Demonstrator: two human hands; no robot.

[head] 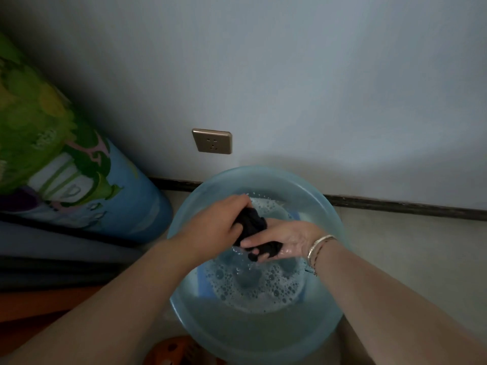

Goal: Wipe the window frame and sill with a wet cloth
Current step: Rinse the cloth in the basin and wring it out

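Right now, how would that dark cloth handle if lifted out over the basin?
The dark cloth looks limp, bunched between both hands. Water trickles below it into the blue basin, so it is probably heavy for its size and drippy.

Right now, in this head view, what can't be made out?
- Window frame and sill: outside the head view, only wall shows.
- Dark cloth: mostly covered by the left hand and right hand wringing it.
- Basin floor: veiled by suds and dripping water.
- Orange object: cut off by the bottom edge.
- Patterned roll: blurred, cut off by the left edge.
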